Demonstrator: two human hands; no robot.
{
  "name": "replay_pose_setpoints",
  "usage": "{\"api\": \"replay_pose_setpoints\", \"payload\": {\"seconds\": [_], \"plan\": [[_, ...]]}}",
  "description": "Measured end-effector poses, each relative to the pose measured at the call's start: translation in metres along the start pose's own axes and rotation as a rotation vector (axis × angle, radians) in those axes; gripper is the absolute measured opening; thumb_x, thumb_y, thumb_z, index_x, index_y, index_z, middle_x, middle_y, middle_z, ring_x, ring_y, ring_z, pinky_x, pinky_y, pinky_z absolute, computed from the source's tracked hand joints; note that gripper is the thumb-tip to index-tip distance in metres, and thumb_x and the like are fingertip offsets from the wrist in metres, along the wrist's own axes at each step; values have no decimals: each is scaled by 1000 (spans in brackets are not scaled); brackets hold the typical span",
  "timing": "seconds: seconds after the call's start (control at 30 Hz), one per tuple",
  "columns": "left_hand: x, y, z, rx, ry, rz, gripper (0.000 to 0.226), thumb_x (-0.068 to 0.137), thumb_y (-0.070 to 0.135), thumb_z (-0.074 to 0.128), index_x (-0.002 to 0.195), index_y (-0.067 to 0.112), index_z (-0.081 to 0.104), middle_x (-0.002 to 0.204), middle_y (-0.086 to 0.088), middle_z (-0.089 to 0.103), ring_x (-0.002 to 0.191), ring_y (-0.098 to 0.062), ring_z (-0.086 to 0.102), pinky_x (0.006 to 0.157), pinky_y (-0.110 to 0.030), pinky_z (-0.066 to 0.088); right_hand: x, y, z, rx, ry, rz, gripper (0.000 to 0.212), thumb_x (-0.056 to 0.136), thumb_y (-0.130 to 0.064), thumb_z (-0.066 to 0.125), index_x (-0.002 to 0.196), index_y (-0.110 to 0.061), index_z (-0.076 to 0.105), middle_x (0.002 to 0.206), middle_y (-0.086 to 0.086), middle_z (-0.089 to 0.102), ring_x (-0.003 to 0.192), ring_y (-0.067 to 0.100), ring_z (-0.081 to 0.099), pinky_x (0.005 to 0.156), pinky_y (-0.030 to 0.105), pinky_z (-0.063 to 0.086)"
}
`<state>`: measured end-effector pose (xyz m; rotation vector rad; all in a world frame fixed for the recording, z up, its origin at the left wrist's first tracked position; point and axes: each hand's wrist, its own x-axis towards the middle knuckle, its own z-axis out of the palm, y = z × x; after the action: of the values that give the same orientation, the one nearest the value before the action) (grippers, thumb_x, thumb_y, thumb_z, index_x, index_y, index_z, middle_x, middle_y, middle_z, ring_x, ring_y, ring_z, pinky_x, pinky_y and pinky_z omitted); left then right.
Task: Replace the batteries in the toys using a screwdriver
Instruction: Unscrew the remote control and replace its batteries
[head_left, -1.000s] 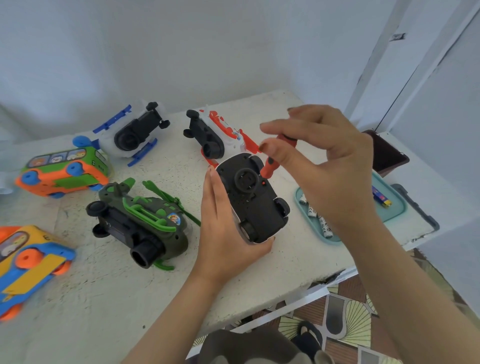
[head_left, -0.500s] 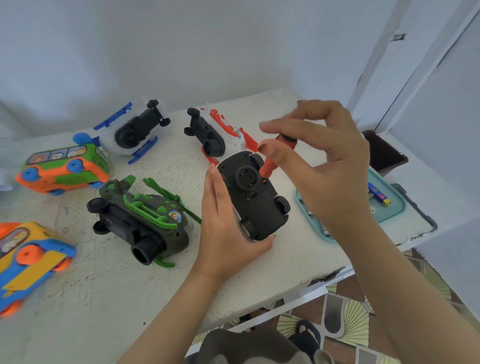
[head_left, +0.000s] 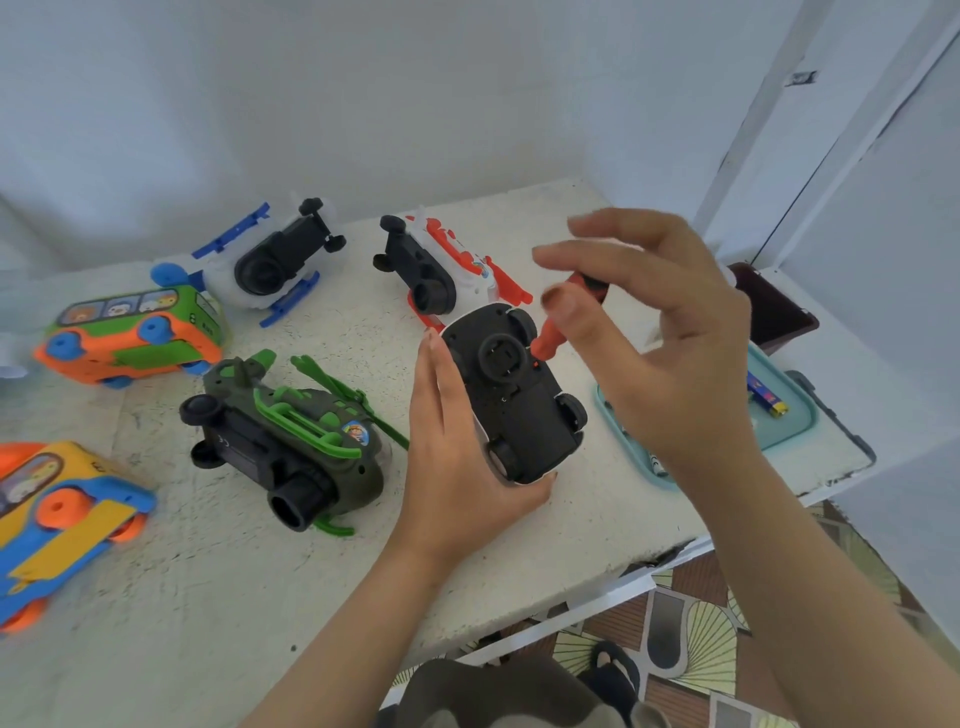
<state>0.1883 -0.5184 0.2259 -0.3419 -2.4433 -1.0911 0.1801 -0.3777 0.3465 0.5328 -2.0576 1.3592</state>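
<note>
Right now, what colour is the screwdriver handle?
Screwdriver handle: red, black near the top; head view.

place: home room | cues: patterned floor tiles, worn white table

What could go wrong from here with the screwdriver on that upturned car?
1. The right-hand grip pinches the red screwdriver by fingertips only; its tip may slip off the underside of the toy car toward the left-hand grip beside it.
2. The left-hand grip's fingers lie straight along one side, so the car may twist under torque.
3. A freed screw could roll off the near edge of the table onto the patterned floor.
</note>
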Motion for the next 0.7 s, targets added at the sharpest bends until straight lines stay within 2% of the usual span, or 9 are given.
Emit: {"api": "replay_pose_setpoints", "payload": {"seconds": [0.1, 0.2, 0.27, 0.33, 0.4, 0.5, 0.53, 0.6, 0.7], "plan": [[0, -1, 1, -2, -4, -6, 128, 66, 49, 78, 153, 7, -6, 160, -17, 6, 150, -10, -5, 120, -20, 5, 2, -2, -1, -20, 45, 9, 18, 84, -24, 71, 101, -20, 71, 76, 6, 69, 93, 18, 58, 90, 36, 45], [-1, -2, 1, -1, -15, -14, 134, 62, 41, 88, 153, 13, -6, 161, -12, 4, 149, -7, -7, 119, -18, 4, 3, -2, -3, -18, 38, 11, 20, 87, -18, 68, 106, -13, 68, 73, -2, 70, 87, 11, 64, 98, 37, 42], [-1, -2, 0, 3, -17, -13, 134, 62, 42, 87, 153, 11, -6, 161, -14, 4, 149, -6, -8, 118, -17, 2, 3, 0, -5, 21, 11, 34, 19, 91, -14, 62, 108, -10, 66, 77, 0, 71, 82, 11, 68, 101, 44, 42], [-1, -1, 0, 3, -18, -10, 131, 64, 48, 81, 153, 7, -6, 160, -16, 5, 149, -7, -8, 118, -17, 2, 2, 2, -6, 16, -22, 35, 21, 93, -11, 54, 110, -9, 66, 76, 3, 71, 90, 15, 69, 103, 50, 41], [-1, 0, 1, -2, -13, -13, 129, 65, 49, 78, 153, 3, -5, 160, -18, 6, 149, -8, -7, 118, -17, 2, 1, 2, -5, 8, -45, 34, 26, 94, -8, 49, 112, -11, 67, 71, 4, 70, 107, 15, 64, 108, 48, 37], [-1, 0, 0, -11, -10, -14, 129, 65, 47, 80, 153, 5, -5, 160, -19, 6, 150, -10, -5, 119, -20, 4, 1, -2, -3, 14, -14, 19, 21, 92, -19, 56, 109, -19, 67, 84, 0, 69, 113, 14, 58, 102, 42, 42], [0, 0, 0, -11, -11, -9, 127, 66, 49, 77, 153, 6, -5, 160, -19, 6, 150, -10, -6, 119, -20, 4, 1, -3, -3, 17, 6, 24, 19, 90, -24, 60, 107, -24, 67, 85, -2, 68, 110, 15, 57, 98, 40, 44], [-1, 0, 0, -7, -14, -5, 125, 67, 53, 73, 153, 6, -5, 160, -19, 6, 149, -8, -7, 119, -19, 2, 2, -3, -3, 30, 27, 21, 17, 87, -23, 66, 105, -25, 67, 76, -2, 68, 99, 17, 58, 95, 36, 44], [-1, 0, 0, -9, -22, -17, 126, 66, 53, 73, 153, 6, -6, 160, -18, 5, 149, -6, -9, 118, -17, 1, 2, -1, -3, 39, 9, 17, 19, 89, -13, 65, 109, -13, 68, 72, 0, 70, 88, 16, 65, 97, 43, 44]]}}
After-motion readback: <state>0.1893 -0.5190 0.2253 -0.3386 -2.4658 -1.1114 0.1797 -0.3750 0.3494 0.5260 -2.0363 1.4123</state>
